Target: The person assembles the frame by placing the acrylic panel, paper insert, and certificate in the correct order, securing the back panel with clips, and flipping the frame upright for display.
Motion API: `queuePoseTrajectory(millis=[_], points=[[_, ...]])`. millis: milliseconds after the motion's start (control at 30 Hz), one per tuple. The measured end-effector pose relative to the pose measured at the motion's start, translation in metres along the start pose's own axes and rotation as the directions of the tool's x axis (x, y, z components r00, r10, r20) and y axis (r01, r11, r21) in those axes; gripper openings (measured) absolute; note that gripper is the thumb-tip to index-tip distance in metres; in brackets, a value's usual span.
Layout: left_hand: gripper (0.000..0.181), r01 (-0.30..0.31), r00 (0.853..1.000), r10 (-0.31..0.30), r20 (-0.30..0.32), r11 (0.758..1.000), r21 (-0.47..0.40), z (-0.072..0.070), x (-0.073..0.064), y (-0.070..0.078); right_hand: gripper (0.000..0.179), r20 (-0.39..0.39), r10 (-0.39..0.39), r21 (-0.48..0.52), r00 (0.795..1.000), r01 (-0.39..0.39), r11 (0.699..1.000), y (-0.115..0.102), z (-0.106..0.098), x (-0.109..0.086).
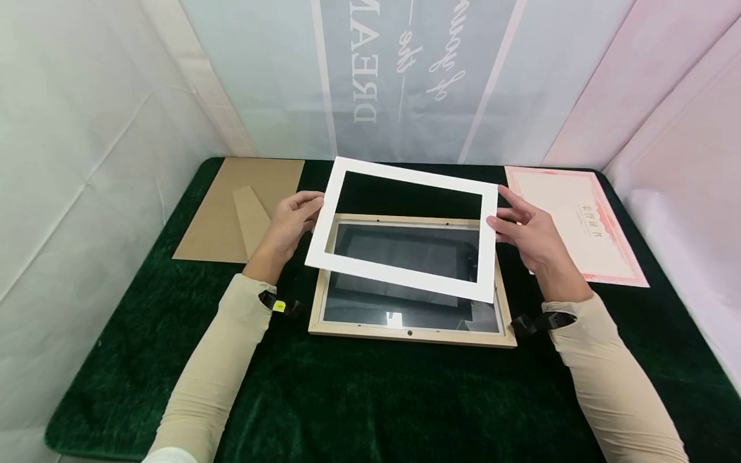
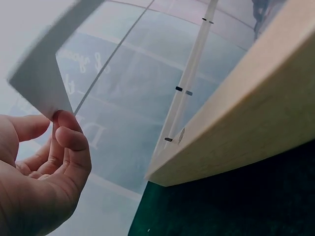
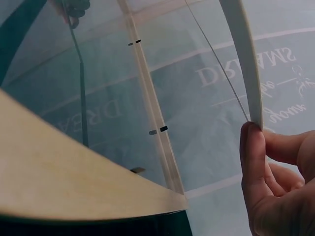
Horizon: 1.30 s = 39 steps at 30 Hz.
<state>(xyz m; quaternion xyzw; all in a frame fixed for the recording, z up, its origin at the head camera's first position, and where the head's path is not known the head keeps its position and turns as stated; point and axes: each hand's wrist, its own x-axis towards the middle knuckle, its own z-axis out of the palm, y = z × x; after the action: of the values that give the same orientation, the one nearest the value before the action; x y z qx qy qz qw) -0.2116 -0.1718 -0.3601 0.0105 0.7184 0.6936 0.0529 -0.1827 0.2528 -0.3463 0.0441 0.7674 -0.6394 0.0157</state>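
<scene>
A white picture mat (image 1: 399, 278) with a rectangular opening is held up over the wooden picture frame (image 1: 370, 330), tilted with its right side lower in the head view. My left hand (image 1: 292, 222) pinches the mat's left edge between thumb and fingers. On the opposite edge my right hand (image 1: 531, 231) pinches it, thumb on the near face. Below, the frame lies on the green cloth, its glass (image 1: 405, 247) showing reflections. In the left wrist view the mat's corner (image 2: 37, 81) sits between thumb and fingertips, apart from the frame's rail (image 2: 236, 108).
To the left lies a brown backing board (image 1: 202, 225) with an easel flap (image 1: 253, 215). A pink-bordered certificate (image 1: 561, 218) lies at the right, partly behind my right hand. Dark green velvet (image 1: 370, 399) covers the table, and a printed curtain (image 1: 278, 77) hangs behind it.
</scene>
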Motion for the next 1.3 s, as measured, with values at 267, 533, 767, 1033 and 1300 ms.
queuePoseTrajectory(millis=[267,533,767,1033,1300], points=[[0.042,-0.043,0.999,0.043,0.015,0.999,-0.025,-0.002,0.001,-0.001,0.075,0.117,-0.049,-0.060,0.992,0.056,0.997,0.003,0.000,-0.001],[0.049,-0.095,0.995,0.095,0.025,0.995,-0.013,-0.005,0.002,-0.002,0.078,0.153,-0.054,-0.063,0.987,0.065,0.996,0.003,0.001,-0.001],[0.049,-0.098,0.995,0.098,0.018,0.995,0.011,-0.006,0.002,-0.003,0.076,0.164,-0.046,-0.104,0.985,0.064,0.993,0.002,0.001,0.000],[0.050,-0.066,0.997,0.060,0.040,0.980,0.186,-0.007,-0.003,-0.006,0.072,0.169,-0.021,-0.252,0.985,0.064,0.966,0.004,-0.001,-0.001],[0.055,-0.009,0.995,-0.032,0.098,0.923,0.385,-0.003,-0.009,-0.007,0.070,0.205,-0.016,-0.335,0.979,0.085,0.939,0.014,-0.007,-0.004]])
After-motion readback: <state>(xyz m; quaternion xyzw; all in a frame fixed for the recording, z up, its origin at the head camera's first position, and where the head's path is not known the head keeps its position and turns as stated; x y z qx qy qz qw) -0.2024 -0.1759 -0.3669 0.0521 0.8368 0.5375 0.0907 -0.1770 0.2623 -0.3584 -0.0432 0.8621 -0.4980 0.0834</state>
